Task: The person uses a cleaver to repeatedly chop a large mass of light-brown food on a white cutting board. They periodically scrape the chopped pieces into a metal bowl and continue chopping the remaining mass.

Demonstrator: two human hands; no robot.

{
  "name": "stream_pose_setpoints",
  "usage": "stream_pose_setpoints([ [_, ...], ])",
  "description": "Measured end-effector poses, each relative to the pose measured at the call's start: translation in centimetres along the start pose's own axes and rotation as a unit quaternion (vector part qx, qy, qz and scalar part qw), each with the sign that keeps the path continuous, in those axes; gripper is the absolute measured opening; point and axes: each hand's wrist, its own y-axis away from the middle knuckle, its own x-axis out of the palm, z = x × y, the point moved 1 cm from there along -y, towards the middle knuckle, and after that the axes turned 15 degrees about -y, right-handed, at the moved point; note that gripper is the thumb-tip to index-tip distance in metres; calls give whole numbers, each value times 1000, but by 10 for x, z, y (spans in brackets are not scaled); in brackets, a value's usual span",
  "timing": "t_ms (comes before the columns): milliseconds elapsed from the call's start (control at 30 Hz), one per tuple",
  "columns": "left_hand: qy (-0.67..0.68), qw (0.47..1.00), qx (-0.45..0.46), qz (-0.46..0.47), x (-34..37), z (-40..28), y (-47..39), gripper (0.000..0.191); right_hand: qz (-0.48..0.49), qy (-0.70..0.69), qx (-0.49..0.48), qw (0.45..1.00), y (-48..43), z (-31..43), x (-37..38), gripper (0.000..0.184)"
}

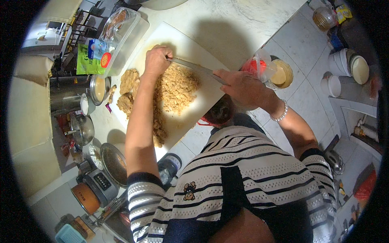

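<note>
A long knife (pixel 194 67) spans the space between my hands, its blade seen nearly edge-on. My left hand (pixel 157 59) is closed in a fist around its far-left end. At the other end, my right hand (pixel 243 88), with a beaded bracelet on the wrist, grips the knife with fingers against the blade. Which end carries the handle is hidden. Just below the blade, a heap of finely chopped golden-brown food (pixel 179 86) lies on a white cutting board (pixel 209 60). Larger flat brown pieces (pixel 129 81) rest at the board's left side, partly behind my left forearm.
Beyond the board's left edge stands a clear plastic container (pixel 129 39), near a green packet (pixel 86 62) and a metal bowl of yellowish liquid (pixel 99 88). A pan (pixel 114 164) is nearer me. Right of the table, a tub (pixel 281 73) and a red bag (pixel 255 65) appear over tiled floor.
</note>
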Motion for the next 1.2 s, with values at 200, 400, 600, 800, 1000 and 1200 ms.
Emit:
stream_pose_setpoints([
  [200,-19,1000,2,-7,1,1,9,13,-9,-59,63,996,3,3,13,42],
  [400,-10,998,51,-20,-6,12,21,12,4,-108,77,991,-4,16,24,44],
  [600,-15,988,-13,152,-9,22,42,11,8,-115,42,992,-4,32,38,42],
  [800,-85,993,0,85,-12,29,59,9,0,-111,24,994,-15,39,57,40],
  [1000,12,991,-29,132,-12,36,83,14,31,-108,11,994,-9,49,68,38],
  [1200,-42,992,-31,111,-14,36,93,15,18,-129,-3,991,-11,57,80,37],
])
